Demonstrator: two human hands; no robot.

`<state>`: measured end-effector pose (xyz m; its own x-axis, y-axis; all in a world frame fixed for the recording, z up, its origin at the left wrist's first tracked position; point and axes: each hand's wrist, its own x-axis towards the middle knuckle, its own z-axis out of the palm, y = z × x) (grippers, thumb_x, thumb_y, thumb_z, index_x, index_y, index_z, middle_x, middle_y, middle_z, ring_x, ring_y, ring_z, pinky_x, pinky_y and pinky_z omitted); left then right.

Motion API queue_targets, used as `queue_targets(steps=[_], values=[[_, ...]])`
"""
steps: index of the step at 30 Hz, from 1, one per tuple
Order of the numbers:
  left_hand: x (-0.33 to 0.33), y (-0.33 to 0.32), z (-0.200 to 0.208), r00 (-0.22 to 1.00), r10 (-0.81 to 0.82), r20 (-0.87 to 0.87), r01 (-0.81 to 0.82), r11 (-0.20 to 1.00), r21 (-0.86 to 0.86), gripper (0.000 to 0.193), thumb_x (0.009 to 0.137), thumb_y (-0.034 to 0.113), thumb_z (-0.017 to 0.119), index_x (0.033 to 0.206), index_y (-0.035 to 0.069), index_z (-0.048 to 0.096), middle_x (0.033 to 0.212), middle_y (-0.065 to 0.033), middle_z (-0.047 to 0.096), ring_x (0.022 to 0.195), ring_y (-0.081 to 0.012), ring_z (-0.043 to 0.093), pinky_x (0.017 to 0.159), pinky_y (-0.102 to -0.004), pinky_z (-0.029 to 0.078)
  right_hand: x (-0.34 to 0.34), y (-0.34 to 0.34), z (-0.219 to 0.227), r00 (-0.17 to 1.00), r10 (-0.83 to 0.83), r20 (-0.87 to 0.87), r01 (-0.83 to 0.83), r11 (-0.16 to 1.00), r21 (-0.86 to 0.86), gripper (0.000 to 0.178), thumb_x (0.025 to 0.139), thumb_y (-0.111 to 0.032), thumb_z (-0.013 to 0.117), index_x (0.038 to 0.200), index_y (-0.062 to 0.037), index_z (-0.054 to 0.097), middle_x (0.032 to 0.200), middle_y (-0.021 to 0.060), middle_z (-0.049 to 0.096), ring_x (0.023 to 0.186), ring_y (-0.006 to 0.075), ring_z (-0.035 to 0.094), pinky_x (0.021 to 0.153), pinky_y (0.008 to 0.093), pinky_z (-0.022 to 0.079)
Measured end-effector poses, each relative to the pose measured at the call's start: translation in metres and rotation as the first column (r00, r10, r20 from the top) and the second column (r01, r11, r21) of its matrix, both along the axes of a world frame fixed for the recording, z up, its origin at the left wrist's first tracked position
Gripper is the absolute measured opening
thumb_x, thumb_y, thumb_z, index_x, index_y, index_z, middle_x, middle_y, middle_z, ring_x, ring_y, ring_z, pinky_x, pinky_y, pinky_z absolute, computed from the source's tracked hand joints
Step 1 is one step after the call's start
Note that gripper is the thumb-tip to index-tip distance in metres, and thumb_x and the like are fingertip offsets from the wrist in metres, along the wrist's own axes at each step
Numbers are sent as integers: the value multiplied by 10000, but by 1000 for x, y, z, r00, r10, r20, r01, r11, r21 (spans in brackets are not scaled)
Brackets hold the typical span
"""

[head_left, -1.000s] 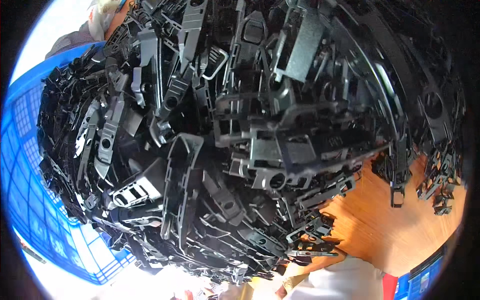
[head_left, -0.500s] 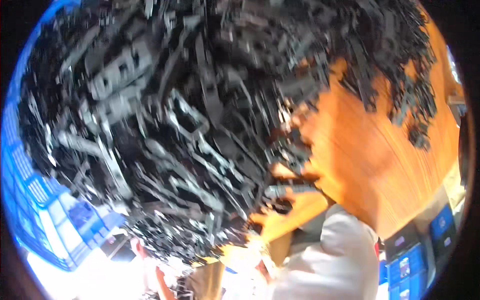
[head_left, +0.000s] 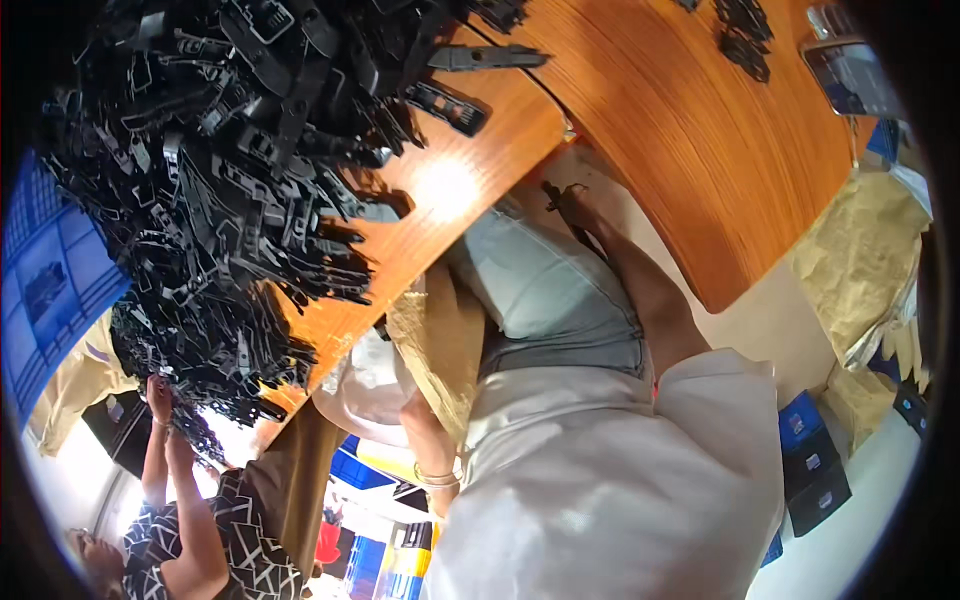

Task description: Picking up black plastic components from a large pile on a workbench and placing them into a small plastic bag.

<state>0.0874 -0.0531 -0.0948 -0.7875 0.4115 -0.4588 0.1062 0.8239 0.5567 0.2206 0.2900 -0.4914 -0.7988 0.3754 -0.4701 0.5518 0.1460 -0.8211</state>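
Note:
A tall heap of black plastic parts (head_left: 250, 200) covers the left part of the wooden table (head_left: 540, 125). My right hand (head_left: 578, 207) is low by the gap between the tabletops, beyond my jeans. Its fingers are closed on a small dark piece that looks like a black plastic part (head_left: 556, 197). My left hand (head_left: 415, 412), with bangles on its wrist, is beside a brown and whitish bag (head_left: 437, 340) near the table edge. Its fingers are hidden by the bag, so its grip does not show.
Several more black parts (head_left: 743, 40) lie on the second wooden tabletop (head_left: 690, 150), near a dark flat device (head_left: 855, 78). Brown sacks (head_left: 865, 265) and blue and black boxes (head_left: 815, 465) stand at right. A co-worker's hand (head_left: 158, 398) touches the heap's far end, beside a blue crate (head_left: 55, 290).
The view has swung, so the heap now sits further up and left. My right hand, hidden before, now shows with a black part. The co-worker and the second tabletop show more fully.

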Motion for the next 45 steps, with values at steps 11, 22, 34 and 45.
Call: queue_targets(steps=[11, 22, 34, 45], values=[[35, 66, 28, 972, 230, 44, -235, 955, 182, 219, 733, 37, 528, 925, -61, 565, 715, -156, 602, 629, -148, 538, 580, -274, 437, -22, -11, 152, 995, -76, 71, 48, 942, 333, 275, 799, -255, 474, 783, -9, 593, 755, 209, 597, 751, 318, 600, 631, 381, 451], [31, 77, 38, 965, 220, -145, -180, 952, 249, 267, 832, 48, 454, 1078, 1, 546, 877, -220, 603, 773, -288, 622, 686, -307, 466, -61, -23, 296, 873, -317, -370, 340, 941, -3, 149, 867, -46, 458, 914, 26, 580, 816, 48, 589, 720, 115, 565, 606, 242, 455], [-1, 69, 56, 932, 141, -335, -32, 950, 312, 247, 740, 89, 641, 962, -11, 604, 817, -155, 629, 662, -259, 610, 619, -300, 481, -169, -103, 422, 771, 152, -619, -233, 971, -52, 81, 790, 7, 556, 845, 46, 602, 698, 46, 573, 538, 74, 505, 510, 200, 395], [-32, 82, 53, 828, 458, -322, -200, 780, 593, 313, 709, 20, 674, 1006, 5, 577, 762, -94, 621, 615, -155, 610, 573, -240, 471, -172, -113, 433, 716, 276, -641, -436, 894, -102, 219, 791, -19, 555, 1003, 30, 579, 816, 60, 578, 592, 93, 528, 542, 188, 418]])
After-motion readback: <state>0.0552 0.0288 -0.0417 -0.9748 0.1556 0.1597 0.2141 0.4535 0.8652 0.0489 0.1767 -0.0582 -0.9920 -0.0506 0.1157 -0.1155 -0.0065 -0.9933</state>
